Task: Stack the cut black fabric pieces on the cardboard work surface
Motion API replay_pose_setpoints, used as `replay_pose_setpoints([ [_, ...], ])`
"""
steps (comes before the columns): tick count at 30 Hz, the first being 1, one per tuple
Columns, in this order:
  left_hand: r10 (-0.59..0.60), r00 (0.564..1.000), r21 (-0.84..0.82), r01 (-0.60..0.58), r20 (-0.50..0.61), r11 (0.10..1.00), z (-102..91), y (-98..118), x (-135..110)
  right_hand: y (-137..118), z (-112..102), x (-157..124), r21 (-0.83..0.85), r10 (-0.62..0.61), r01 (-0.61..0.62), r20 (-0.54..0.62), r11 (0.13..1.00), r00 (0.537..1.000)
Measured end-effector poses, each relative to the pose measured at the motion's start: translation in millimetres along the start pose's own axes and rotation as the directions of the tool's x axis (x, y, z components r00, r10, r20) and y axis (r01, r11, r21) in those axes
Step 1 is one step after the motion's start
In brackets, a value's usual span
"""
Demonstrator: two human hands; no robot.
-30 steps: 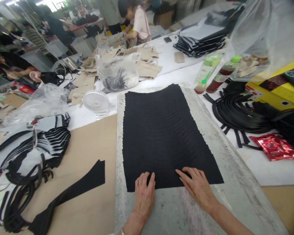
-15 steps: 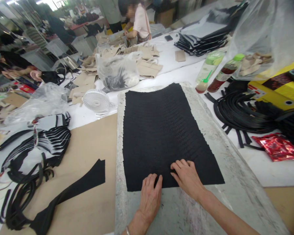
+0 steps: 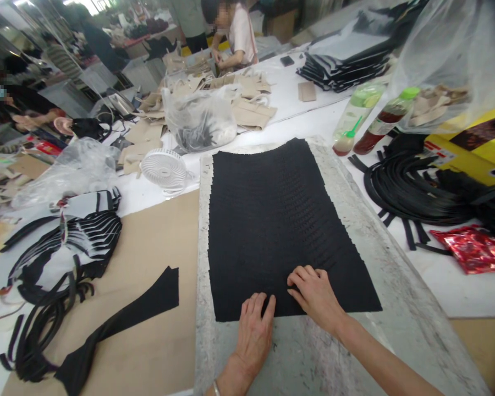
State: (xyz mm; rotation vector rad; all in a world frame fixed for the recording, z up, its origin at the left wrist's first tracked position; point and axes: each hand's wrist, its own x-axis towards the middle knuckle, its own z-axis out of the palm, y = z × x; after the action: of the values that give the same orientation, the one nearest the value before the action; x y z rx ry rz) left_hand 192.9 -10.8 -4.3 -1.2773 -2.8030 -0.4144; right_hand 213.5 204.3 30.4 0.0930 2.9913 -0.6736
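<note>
A large black textured sheet [image 3: 276, 220] lies flat on a grey stone slab [image 3: 355, 352] in front of me. My left hand [image 3: 253, 333] rests flat on the slab with its fingertips on the sheet's near edge, fingers stretched out. Just to its right, my right hand [image 3: 315, 297] lies on the sheet near the same edge, fingers together and slightly bent, pressing down. Neither hand holds anything.
Brown card [image 3: 148, 308] with a black offcut [image 3: 124, 324] lies left of the slab, beside black strips [image 3: 53, 264] and a small white fan [image 3: 165, 169]. Right: coiled black straps [image 3: 412, 187], a red foil packet [image 3: 470, 250], two bottles [image 3: 367, 124]. Plastic bags and other people stand farther back.
My right hand has slid left and forward onto the sheet, closer to my left hand. My left hand shifted slightly right along the near edge. The sheet stays flat.
</note>
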Motion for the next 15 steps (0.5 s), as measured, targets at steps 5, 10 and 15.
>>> replay_pose_setpoints([
  [5,-0.007,1.000,0.004,0.007,0.012,1.000,0.0,0.1,-2.0,-3.4,0.2,2.1,-0.028,-0.011,0.011,0.000,1.000,1.000],
  [10,-0.001,1.000,0.014,0.001,0.014,1.000,-0.5,0.5,-0.6,-4.3,-1.8,3.6,-0.027,-0.020,0.020,0.005,0.999,1.000],
  [15,0.001,1.000,0.027,-0.002,0.013,1.000,-1.5,0.2,0.5,-3.4,-3.2,3.8,-0.020,-0.027,0.027,-0.001,0.999,1.000],
])
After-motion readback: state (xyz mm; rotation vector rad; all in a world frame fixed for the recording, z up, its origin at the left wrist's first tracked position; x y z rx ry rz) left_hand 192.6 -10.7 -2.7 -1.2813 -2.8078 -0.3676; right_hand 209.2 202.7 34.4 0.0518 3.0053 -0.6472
